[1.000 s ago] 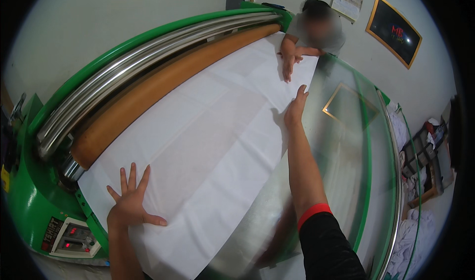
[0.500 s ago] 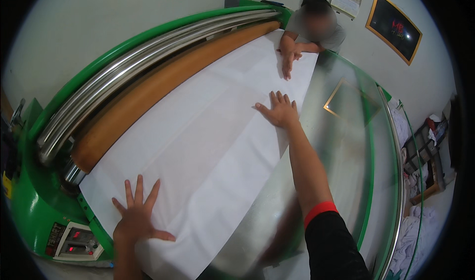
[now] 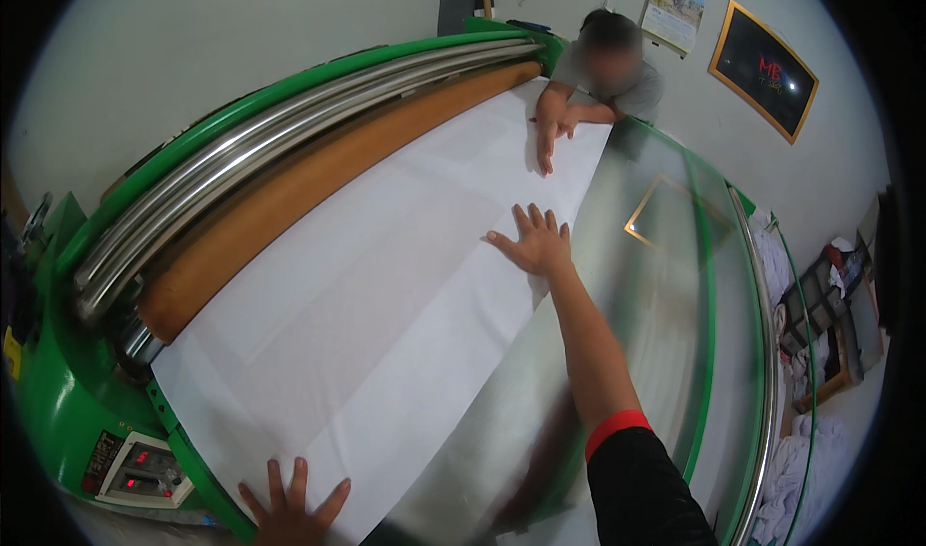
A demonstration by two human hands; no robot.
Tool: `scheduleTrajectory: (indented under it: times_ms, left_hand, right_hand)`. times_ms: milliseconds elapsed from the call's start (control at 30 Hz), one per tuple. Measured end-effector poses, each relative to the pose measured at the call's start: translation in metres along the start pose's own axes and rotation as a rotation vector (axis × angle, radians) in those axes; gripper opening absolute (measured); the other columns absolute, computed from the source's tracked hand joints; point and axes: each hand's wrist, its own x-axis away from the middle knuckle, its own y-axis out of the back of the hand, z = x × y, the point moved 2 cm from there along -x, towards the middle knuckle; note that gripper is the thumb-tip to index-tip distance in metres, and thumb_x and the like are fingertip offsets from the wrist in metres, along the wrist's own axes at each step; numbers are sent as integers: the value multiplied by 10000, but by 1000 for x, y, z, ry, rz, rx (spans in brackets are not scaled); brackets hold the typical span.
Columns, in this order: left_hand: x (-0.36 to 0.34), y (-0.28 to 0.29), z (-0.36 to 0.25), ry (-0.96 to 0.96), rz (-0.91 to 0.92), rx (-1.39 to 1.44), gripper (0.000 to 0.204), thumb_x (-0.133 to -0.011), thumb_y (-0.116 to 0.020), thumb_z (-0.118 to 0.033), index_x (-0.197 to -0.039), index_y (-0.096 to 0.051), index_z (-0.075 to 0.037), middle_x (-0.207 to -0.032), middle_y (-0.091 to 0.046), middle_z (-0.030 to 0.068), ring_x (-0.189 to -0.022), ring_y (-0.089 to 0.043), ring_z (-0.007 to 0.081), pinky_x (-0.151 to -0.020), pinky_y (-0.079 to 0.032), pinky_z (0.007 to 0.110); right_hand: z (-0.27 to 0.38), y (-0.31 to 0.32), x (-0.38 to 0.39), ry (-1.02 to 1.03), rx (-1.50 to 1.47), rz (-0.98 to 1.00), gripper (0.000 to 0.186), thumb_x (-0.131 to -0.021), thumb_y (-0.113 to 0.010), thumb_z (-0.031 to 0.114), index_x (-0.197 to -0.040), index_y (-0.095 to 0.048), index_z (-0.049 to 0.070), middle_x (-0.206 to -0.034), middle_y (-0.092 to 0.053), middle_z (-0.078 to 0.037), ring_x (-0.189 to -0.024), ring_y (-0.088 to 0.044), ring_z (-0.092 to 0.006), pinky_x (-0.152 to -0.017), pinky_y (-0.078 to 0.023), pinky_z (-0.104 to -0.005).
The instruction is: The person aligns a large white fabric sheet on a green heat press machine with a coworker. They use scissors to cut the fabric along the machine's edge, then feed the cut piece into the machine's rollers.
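A broad white sheet (image 3: pixel 386 286), cloth or paper, lies over the glossy table (image 3: pixel 632 286) and runs up to a brown roller (image 3: pixel 318 184). Across its near left end my left hand (image 3: pixel 292 512) rests with fingers spread; the lower picture edge cuts off its wrist. My right hand (image 3: pixel 538 247) is laid flat by the sheet's right edge, farther off, its fingers also apart. Neither hand grips anything. Faint bands and soft wrinkles show in the sheet. At the far end a co-worker's hand (image 3: pixel 547 146) is held at the sheet.
The green machine frame (image 3: pixel 82 392) carries a control panel (image 3: pixel 145 474) with red lights at the near left. Shiny metal rollers (image 3: pixel 289 126) run behind the brown one. A co-worker (image 3: pixel 612 68) leans over the far end. A metal rail (image 3: pixel 769 372) lines the right, with piled white cloth (image 3: pixel 796 469) beyond.
My left hand has slid toward me along the sheet. My right hand stays spread near the right edge, a little lower in the picture as the view tilts slightly.
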Motion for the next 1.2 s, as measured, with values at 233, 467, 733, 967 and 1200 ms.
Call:
scheduleTrajectory:
  times_ms: [233, 467, 733, 967, 1200]
  left_hand:
    - [-63, 93, 0, -184, -324, 45, 1056, -831, -606, -897, -1547, -584, -121, -1370, -652, 178, -1325, -562, 331, -1058, -368, 670]
    - [-273, 106, -39, -341, -755, -92, 902, -1008, -521, -757, -1687, -396, -177, -1723, -373, 185, -1619, -275, 401, -1281, -162, 683]
    - [-247, 66, -77, -359, -595, -86, 928, -976, -464, -840, -1704, -379, -271, -1786, -264, 171, -1649, -189, 444, -1268, -114, 755]
    - [-246, 70, -80, -368, -580, -85, 883, -1005, -428, -824, -1710, -359, -297, -1785, -274, 157, -1651, -186, 440, -1270, -107, 754]
    - [-245, 67, -74, -376, -588, -71, 856, -1020, -403, -814, -1711, -353, -310, -1787, -272, 151, -1654, -175, 440, -1270, -98, 756]
  right_hand:
    - [6, 4, 3, 16, -33, -21, 1155, -861, -436, 968, -1722, -328, 207, -1797, -248, -135, -1661, -174, -410, -1324, -123, -643]
    - [8, 1, -6, 21, -48, -12, 1156, -861, -431, 967, -1724, -322, 206, -1799, -244, -136, -1662, -171, -408, -1322, -109, -648]
    - [8, -2, 3, 134, 58, 23, 1093, -867, -402, 985, -1722, -320, 310, -1801, -229, -145, -1662, -157, -428, -1302, -141, -694]
    - [4, -1, -1, 132, 40, 22, 1143, -839, -406, 1004, -1731, -296, 298, -1804, -221, -142, -1657, -160, -446, -1289, -106, -733]
    - [13, -6, 1, 249, 98, -205, 1030, -914, -410, 931, -1735, -269, 324, -1795, -249, -143, -1652, -197, -431, -1285, -125, -731]
